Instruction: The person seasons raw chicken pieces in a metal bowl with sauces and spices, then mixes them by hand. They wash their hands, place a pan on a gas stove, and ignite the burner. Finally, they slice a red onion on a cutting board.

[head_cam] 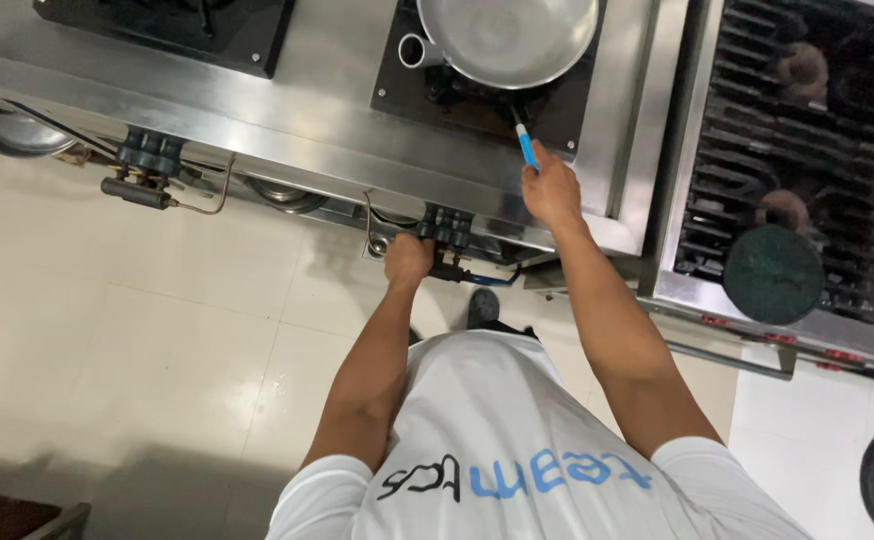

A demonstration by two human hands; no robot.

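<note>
A long stainless steel range (287,120) filled the upper frame, with a cast-iron grill (807,140) to its right. On the range's right burner sat a wide metal pan (505,35). The right hand (551,190) was closed around a blue-handled lighter (526,146) — its dark tip reached in under the pan's edge. The left hand (409,260) was wrapped around a gas valve knob (444,228) on the range's front — fingers clamped, above the pale tiled floor (137,380).
</note>
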